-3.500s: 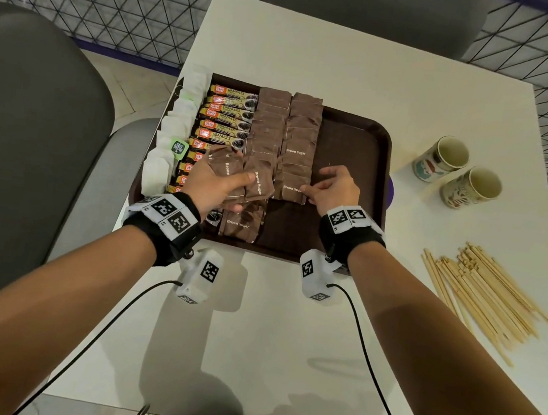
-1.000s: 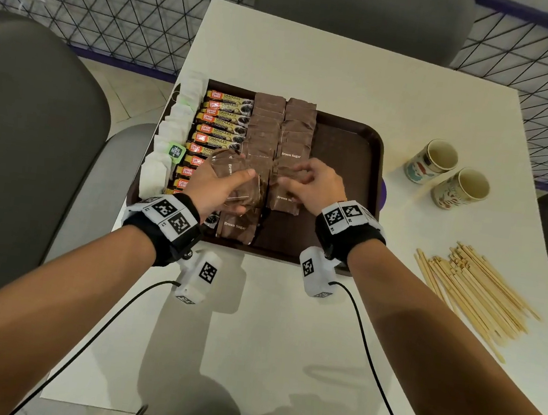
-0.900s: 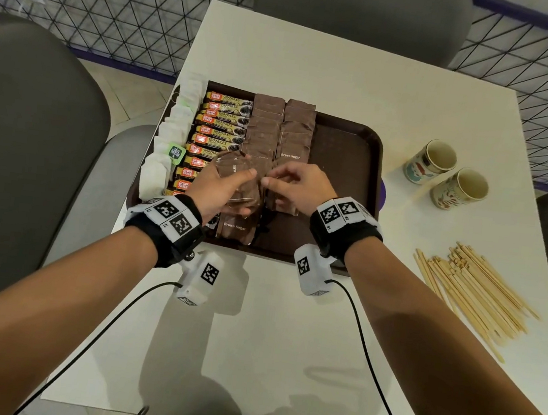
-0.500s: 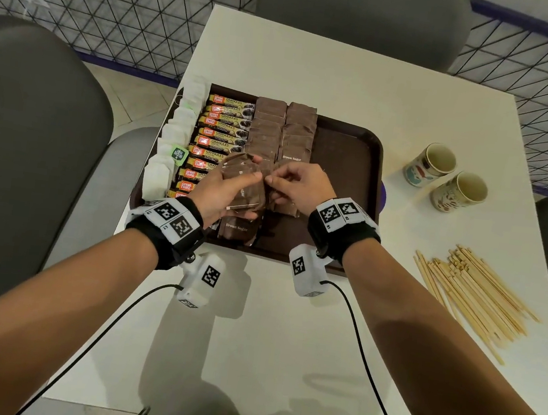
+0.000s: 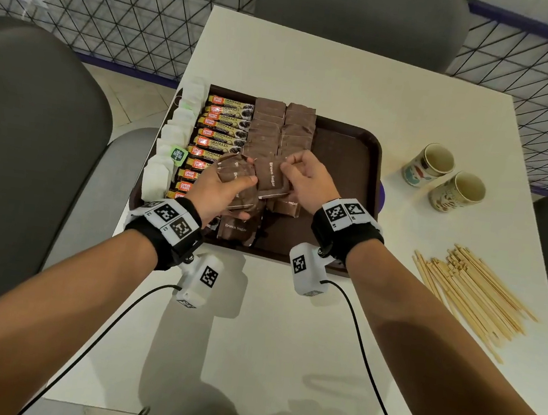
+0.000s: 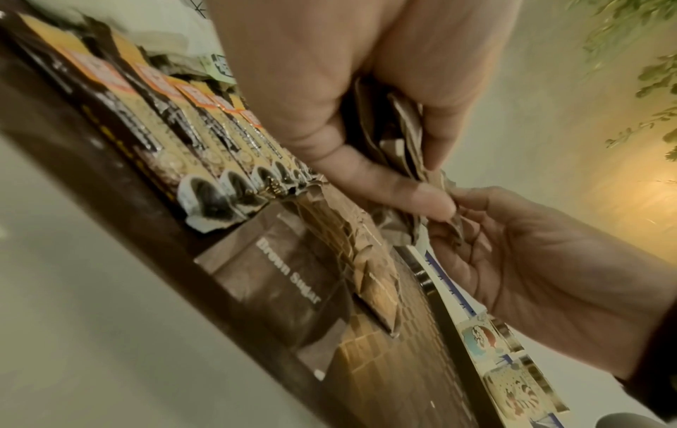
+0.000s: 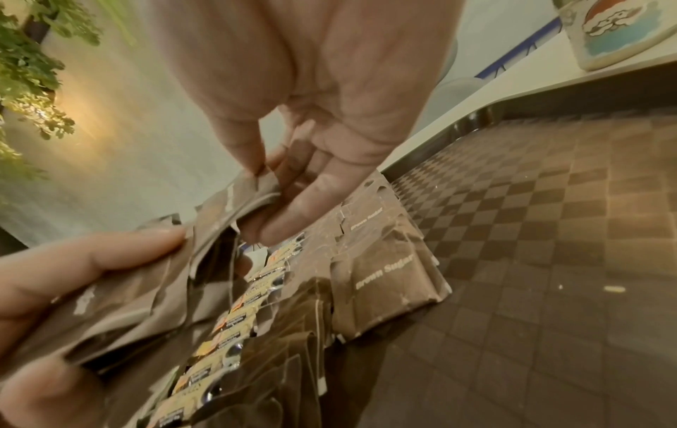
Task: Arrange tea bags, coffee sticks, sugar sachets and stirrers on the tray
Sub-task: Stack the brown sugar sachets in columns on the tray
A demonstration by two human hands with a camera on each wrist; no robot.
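The brown tray (image 5: 341, 153) holds white tea bags (image 5: 171, 136) along its left edge, then coffee sticks (image 5: 223, 132), then two rows of brown sugar sachets (image 5: 268, 127). Over the tray's near part my left hand (image 5: 230, 188) grips a fanned stack of sachets (image 5: 235, 175), thumb on top. My right hand (image 5: 287, 171) pinches one sachet (image 5: 271, 176) at the stack's right side, as the right wrist view's pinched sachet (image 7: 227, 202) confirms. One loose sachet (image 6: 285, 278) lies flat by the near rim. The wooden stirrers (image 5: 472, 293) lie on the table.
Two printed paper cups (image 5: 429, 164) stand on the white table right of the tray. The tray's right third shows bare checkered floor (image 7: 549, 231). Grey chairs surround the table, and wrist camera cables trail toward me.
My right hand left the right sachet row, moved left to the stack in my left hand and took hold of one sachet. The left hand stayed in place.
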